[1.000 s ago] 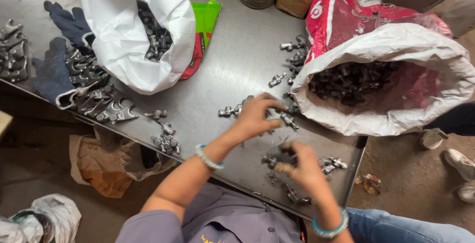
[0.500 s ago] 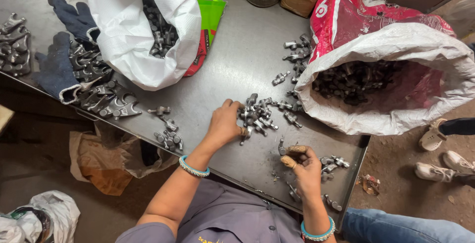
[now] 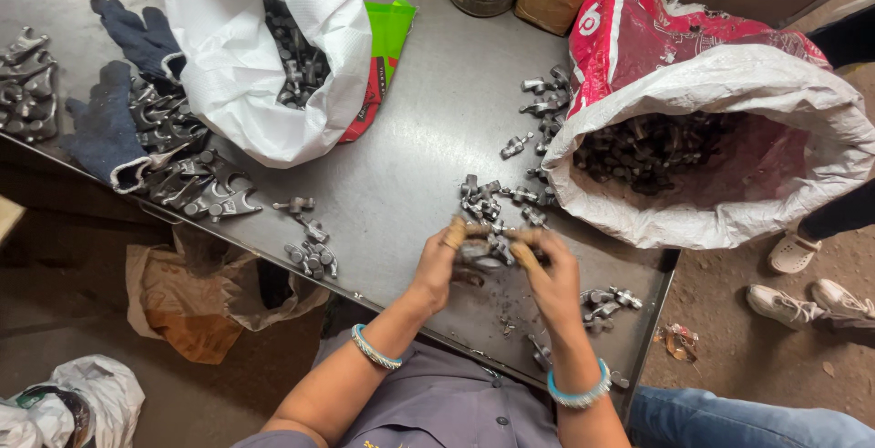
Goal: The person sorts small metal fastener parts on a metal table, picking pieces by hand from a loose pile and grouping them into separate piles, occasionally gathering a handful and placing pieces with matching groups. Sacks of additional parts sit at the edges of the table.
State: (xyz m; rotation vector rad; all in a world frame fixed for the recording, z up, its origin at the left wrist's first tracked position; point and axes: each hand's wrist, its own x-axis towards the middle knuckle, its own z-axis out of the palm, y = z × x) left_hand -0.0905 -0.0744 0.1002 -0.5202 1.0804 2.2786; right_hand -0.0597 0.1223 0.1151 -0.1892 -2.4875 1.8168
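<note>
While earlier apart, left hand [image 3: 436,267], right hand [image 3: 550,277], now gripping one metal part [image 3: 480,249]

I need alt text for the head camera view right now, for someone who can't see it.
Seen from above, a person's left hand and right hand meet over a small metal part at the near edge of a steel table. More metal parts lie scattered beside an open white sack of them.
</note>
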